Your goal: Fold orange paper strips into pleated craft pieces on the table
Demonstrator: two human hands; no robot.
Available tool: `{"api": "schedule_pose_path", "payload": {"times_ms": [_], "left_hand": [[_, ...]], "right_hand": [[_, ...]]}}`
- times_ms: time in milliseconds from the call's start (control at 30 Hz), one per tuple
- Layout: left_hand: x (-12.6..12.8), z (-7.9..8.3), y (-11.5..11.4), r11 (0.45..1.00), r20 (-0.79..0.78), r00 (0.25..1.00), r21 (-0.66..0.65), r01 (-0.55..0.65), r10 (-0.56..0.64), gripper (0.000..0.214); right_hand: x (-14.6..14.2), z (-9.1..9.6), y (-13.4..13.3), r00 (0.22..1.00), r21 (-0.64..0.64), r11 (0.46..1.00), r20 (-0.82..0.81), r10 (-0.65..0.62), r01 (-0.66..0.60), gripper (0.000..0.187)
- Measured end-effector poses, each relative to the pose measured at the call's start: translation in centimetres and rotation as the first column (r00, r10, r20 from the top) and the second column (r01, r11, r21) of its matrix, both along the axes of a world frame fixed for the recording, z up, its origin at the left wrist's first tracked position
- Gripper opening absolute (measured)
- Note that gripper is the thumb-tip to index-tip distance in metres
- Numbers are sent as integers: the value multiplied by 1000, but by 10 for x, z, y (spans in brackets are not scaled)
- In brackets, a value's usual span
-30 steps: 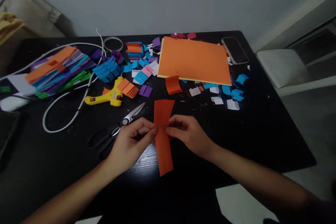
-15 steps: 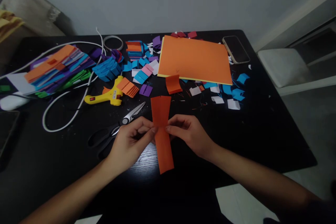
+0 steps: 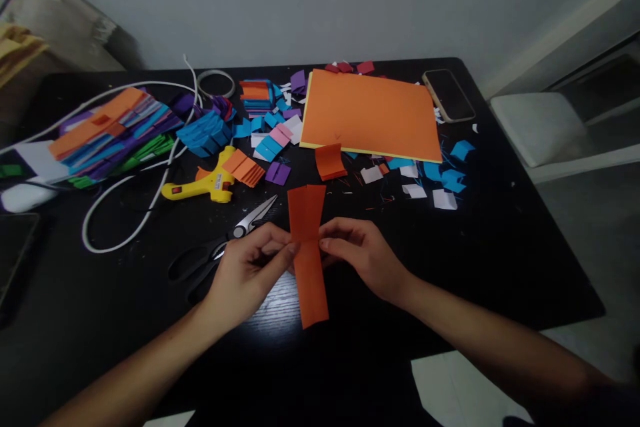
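Between my hands, above the front of the black table, is an orange paper strip [image 3: 311, 280], creased across its middle and held lengthwise away from me. My left hand [image 3: 253, 267] pinches its left edge at the crease, thumb on top. On the opposite edge, my right hand [image 3: 363, 253] pinches the strip between thumb and fingers. Black-handled scissors [image 3: 240, 230] lie partly open beside my left hand, some of the handle behind it. Just beyond the strip sits a small curled orange paper piece [image 3: 330, 161].
Orange and yellow sheets [image 3: 373, 113] lie at the back, beside a phone [image 3: 450, 95]. A yellow glue gun [image 3: 210, 180], a white cable [image 3: 163, 180] and folded paper strips [image 3: 115, 127] occupy the left. Blue paper pieces [image 3: 453, 177] and white scraps are scattered on the right.
The strip's near end has shifted very slightly left and up. Both hands keep their pinch, and the other things lie as before.
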State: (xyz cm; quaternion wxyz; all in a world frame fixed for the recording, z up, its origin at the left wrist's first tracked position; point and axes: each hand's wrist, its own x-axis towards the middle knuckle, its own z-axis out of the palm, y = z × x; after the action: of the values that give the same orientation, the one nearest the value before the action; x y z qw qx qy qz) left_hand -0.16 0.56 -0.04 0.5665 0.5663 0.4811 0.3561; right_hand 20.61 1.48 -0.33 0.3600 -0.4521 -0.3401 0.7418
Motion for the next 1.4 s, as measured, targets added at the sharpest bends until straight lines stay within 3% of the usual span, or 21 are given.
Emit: {"api": "schedule_pose_path", "payload": {"times_ms": [133,333,533,800,967,1200,1400], "left_hand": [[0,0,0,1000,21,1000,19,-6,6,8],[-1,1,3,997,66,998,80,12,-17,10],[-5,4,3,997,32,997,37,69,-70,14],[1,2,2,995,-80,997,104,12,-3,8],[1,0,3,993,-151,986,79,84,-72,15],[-4,2,6,987,-62,986,49,-151,154,16],[-11,6,13,987,-68,985,49,-155,158,14]], "right_hand": [[0,1,-1,1000,49,999,-6,-22,22,18],[0,1,1,999,79,996,-1,-37,37,6],[2,0,1,998,82,996,47,-41,37,13],[0,2,1,981,191,981,194,4,-42,14],[-2,3,-2,980,208,976,196,18,-59,14],[-3,-1,-6,969,149,977,215,120,-154,18],[0,-3,-5,966,294,954,259,-17,-62,10]]}}
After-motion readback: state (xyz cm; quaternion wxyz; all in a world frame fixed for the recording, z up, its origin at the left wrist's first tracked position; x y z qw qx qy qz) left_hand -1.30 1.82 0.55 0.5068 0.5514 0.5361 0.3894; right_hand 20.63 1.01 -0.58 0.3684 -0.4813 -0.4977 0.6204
